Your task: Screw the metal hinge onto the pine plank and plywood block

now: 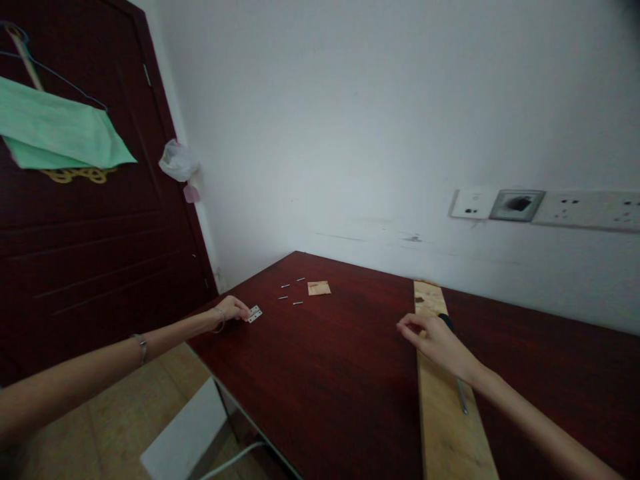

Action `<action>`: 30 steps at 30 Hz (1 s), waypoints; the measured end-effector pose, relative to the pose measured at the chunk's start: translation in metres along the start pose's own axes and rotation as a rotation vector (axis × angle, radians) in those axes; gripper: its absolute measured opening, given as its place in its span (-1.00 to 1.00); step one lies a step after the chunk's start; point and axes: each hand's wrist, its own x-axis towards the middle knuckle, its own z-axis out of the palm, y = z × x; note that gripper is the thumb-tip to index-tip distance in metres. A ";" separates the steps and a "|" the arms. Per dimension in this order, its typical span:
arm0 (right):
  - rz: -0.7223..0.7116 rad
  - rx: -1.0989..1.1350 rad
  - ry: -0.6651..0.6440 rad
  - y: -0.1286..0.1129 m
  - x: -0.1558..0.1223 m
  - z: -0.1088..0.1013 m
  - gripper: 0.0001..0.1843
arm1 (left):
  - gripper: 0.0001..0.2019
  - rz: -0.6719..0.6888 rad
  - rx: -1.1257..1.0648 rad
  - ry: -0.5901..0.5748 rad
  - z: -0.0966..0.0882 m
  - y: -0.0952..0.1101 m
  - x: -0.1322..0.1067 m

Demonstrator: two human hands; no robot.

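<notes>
My left hand (233, 309) is at the table's left edge, with thumb and fingers closed on a small metal hinge (255, 313) with holes in it. The hinge appears to lie on or just above the tabletop. Over the wooden board (440, 393) is my right hand (435, 339), its thumb and fingertips brought together in a pinch. Whatever may be between those fingertips is too small to make out. A screwdriver (462, 398) with a dark handle rests on the board, partly hidden beneath my right hand and wrist. Several screws (283, 297) lie scattered beyond the hinge.
A small tan square piece (319, 288) lies near the screws on the dark red table (330, 373). Behind the table rises a white wall with sockets (473, 204). To the left stands a dark door (95, 253); a white box (185, 430) is below the table edge.
</notes>
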 end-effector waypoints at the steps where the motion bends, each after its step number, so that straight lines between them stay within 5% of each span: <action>1: -0.002 -0.006 -0.004 0.000 -0.001 0.001 -0.67 | -0.85 -0.003 0.011 -0.003 -0.001 0.000 0.002; 21: -0.035 -0.090 0.040 -0.001 -0.018 0.001 -0.69 | -0.75 0.039 0.074 0.077 -0.002 -0.010 0.020; 30: 0.055 -0.143 0.106 0.022 -0.024 -0.016 -0.68 | -0.75 0.074 0.121 0.059 -0.006 0.001 0.022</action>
